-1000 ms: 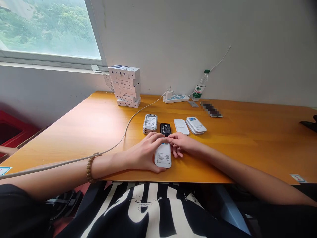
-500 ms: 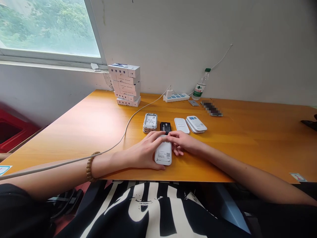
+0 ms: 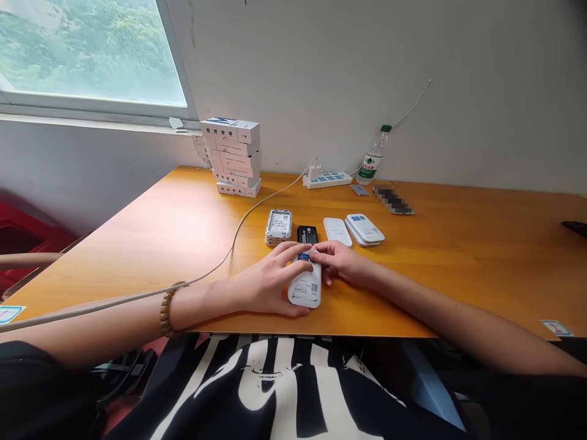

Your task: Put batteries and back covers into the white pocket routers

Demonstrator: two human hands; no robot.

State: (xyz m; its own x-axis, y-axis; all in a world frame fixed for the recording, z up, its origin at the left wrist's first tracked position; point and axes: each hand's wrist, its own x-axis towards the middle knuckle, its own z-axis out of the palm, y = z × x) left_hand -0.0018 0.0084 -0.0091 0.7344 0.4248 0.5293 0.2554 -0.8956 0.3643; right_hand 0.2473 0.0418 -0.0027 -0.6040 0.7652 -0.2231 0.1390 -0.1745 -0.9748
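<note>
The device (image 3: 304, 282) is white, with a blue patch near its far end, fine dark print and a black-and-white code square; the battery (image 3: 308, 234) is black with white lettering. The flat case (image 3: 338, 232) is white with faint grey print, and the stacked cases (image 3: 365, 229) pair white with blue. The surface (image 3: 458, 263) is warm orange-brown. The boxes (image 3: 233, 156) are white with dark blue marks, the bottle cap (image 3: 386, 128) green, the bracelet (image 3: 167, 311) brown, and the garment (image 3: 284, 391) black with bold cream stripes

We look fwd & down from head ht, quite near desk (image 3: 458, 263), facing wall (image 3: 312, 73) w/ window (image 3: 92, 49) upper L.
</note>
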